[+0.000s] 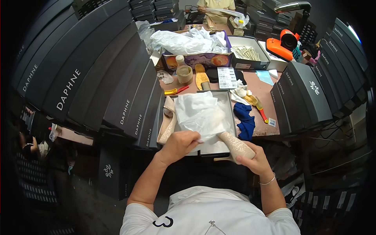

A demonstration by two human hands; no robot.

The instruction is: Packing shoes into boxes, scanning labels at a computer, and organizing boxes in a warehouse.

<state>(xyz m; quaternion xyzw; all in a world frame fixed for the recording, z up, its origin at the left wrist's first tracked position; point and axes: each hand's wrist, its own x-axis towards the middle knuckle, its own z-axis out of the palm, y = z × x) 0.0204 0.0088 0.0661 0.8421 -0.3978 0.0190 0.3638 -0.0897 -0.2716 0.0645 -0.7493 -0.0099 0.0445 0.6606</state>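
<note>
Lower centre: left hand pinches an edge of white tissue; right hand clasps the glittery heeled shoe by its heel end, toe at the tissue. Neither shoe wrapped; second shoe lies along the left side of the open shoebox, which holds tissue. Upper centre: purple carton, crumpled white wrapping inside; grey box beside it, pale sticks.

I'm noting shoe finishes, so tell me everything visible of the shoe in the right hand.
The shoe is a pale gold pump whose upper looks glittery, with a slim high heel. The right hand grips its back end. It is tilted over, heel jutting left, toe pointing upper left at the white tissue paper; whether they touch is unclear. Its inside does not show clearly.
</note>
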